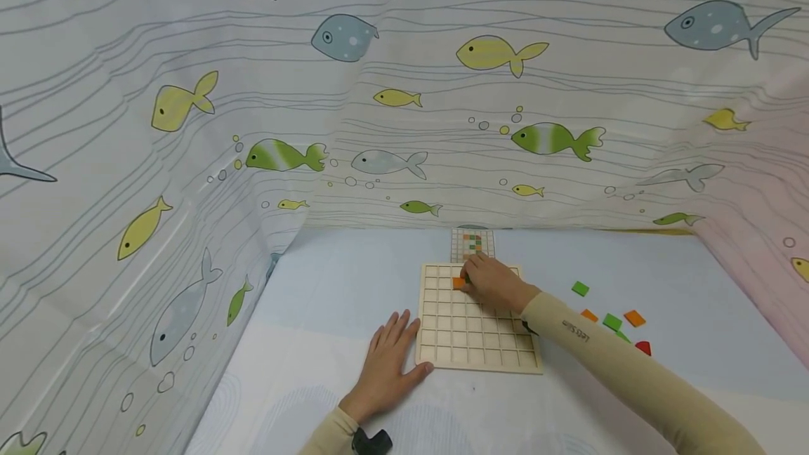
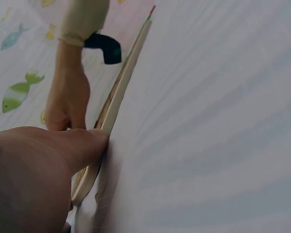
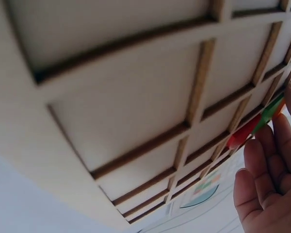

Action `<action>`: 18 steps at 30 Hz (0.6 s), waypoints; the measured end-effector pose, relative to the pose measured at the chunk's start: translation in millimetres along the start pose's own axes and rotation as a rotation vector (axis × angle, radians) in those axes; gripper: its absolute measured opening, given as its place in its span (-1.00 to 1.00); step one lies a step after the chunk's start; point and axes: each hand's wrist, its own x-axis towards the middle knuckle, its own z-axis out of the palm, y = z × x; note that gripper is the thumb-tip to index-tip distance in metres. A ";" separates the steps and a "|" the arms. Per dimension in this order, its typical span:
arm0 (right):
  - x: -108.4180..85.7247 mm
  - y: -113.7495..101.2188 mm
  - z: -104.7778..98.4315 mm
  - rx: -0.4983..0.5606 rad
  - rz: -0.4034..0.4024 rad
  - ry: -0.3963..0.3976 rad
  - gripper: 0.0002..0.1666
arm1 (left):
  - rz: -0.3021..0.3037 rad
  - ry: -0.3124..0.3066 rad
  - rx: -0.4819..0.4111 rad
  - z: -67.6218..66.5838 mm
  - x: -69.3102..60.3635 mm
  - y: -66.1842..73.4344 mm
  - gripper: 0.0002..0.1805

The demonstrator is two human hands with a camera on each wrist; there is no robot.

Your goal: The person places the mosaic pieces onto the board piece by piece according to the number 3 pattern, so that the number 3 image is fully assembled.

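Note:
A square wooden grid board (image 1: 451, 355) lies on the table. Over its far part, my right hand (image 1: 496, 282) pinches a green tile (image 3: 267, 115) between thumb and fingers, tilted at the grid. An orange tile (image 1: 458, 284) sits in a cell beside the fingertips. The right wrist view shows a red tile (image 3: 240, 135) next to the green one; in the head view the hand hides it. Spread out flat, my left hand (image 1: 384, 369) rests on the table by the board's near left corner, its thumb touching the edge.
Beyond the board lies a small pattern card (image 1: 458, 247) with a grid of coloured squares. Loose tiles are scattered to the right: a green tile (image 1: 580, 288), an orange tile (image 1: 635, 317), a red piece (image 1: 643, 347) and others partly behind the right sleeve. A fish-print sheet (image 1: 436, 125) surrounds the table.

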 end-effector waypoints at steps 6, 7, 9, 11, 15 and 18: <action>3.2 1.3 0.1 0.016 0.004 -0.012 -0.68 | -0.003 -0.006 0.011 0.5 0.4 -0.3 -0.16; 3.7 1.3 0.1 0.023 0.011 -0.019 -0.68 | -0.001 -0.006 0.011 0.7 0.5 -0.6 -0.16; 4.7 1.2 0.0 0.034 0.019 -0.032 -0.70 | 0.004 -0.004 0.005 0.9 0.7 -1.0 -0.16; 5.3 0.9 -0.2 0.044 0.029 -0.041 -0.72 | 0.008 -0.003 -0.002 1.2 0.6 -1.6 -0.15; 6.6 0.8 -0.2 0.056 0.045 -0.047 -0.74 | 0.011 0.002 -0.011 2.0 0.2 -2.6 -0.15; 7.2 1.3 0.4 0.055 0.053 -0.051 -0.74 | 0.009 0.003 -0.012 2.2 -0.3 -3.0 -0.15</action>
